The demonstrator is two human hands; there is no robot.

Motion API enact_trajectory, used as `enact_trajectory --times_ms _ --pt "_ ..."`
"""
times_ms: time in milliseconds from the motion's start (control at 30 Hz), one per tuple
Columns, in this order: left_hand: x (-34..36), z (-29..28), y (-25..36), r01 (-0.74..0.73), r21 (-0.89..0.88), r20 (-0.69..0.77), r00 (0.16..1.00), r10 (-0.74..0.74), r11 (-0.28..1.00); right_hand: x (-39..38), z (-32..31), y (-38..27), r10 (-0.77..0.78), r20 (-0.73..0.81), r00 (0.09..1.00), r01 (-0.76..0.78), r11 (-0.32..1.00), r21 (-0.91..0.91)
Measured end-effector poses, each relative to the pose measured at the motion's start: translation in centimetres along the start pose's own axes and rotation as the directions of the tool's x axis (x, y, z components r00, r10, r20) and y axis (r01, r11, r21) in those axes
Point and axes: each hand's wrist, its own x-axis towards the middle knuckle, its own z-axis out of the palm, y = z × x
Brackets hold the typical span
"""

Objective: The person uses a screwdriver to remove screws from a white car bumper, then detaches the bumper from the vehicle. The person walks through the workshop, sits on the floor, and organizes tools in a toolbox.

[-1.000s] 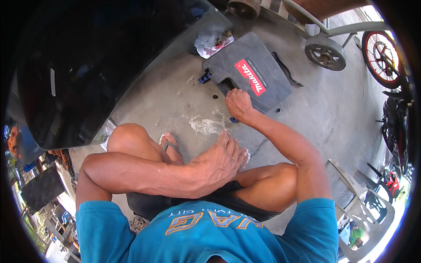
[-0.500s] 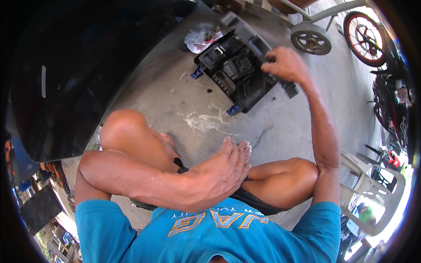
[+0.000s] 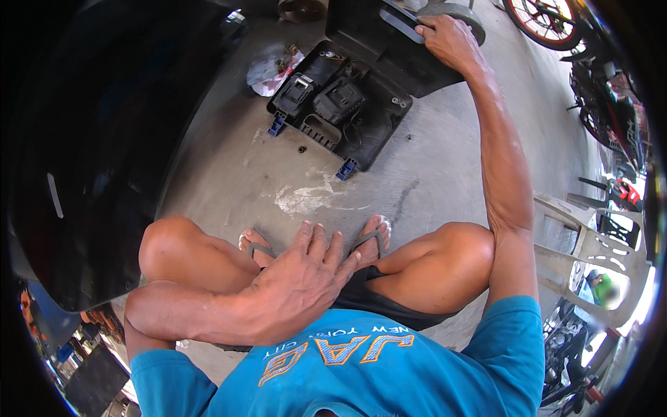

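Note:
A black plastic tool case (image 3: 379,142) with blue latches (image 3: 346,168) lies unlatched on the floor ahead of me. Its lid (image 3: 354,31) stands swung back, and my right hand (image 3: 450,43) is closed on the lid's edge by the handle slot. Inside the case sit two boxy black devices: one with a pale contact strip (image 3: 297,94) and a larger one (image 3: 339,99) that looks like a charger or battery. My left hand (image 3: 299,285) hovers over my lap, fingers stretched out and holding nothing.
Left of the case lies a crumpled white, red-stained sheet (image 3: 272,72). A small dark ring (image 3: 301,149) rests on the concrete. A large glossy black panel (image 3: 104,139) fills the left side. Motorcycles (image 3: 604,97) and a plastic chair (image 3: 590,236) stand to the right.
My right hand has swung the lid away from me, so its inner side now shows. My left hand has shifted left in view with its fingers more spread. The whole view has shifted.

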Motion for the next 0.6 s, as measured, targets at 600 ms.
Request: enact_trajectory --times_ms 600 --pt "2.0 -0.7 -1.4 0.036 -0.013 0.001 0.999 -0.036 0.999 0.6 -0.7 0.1 0.018 0.033 0.999 -0.020 0.997 0.070"
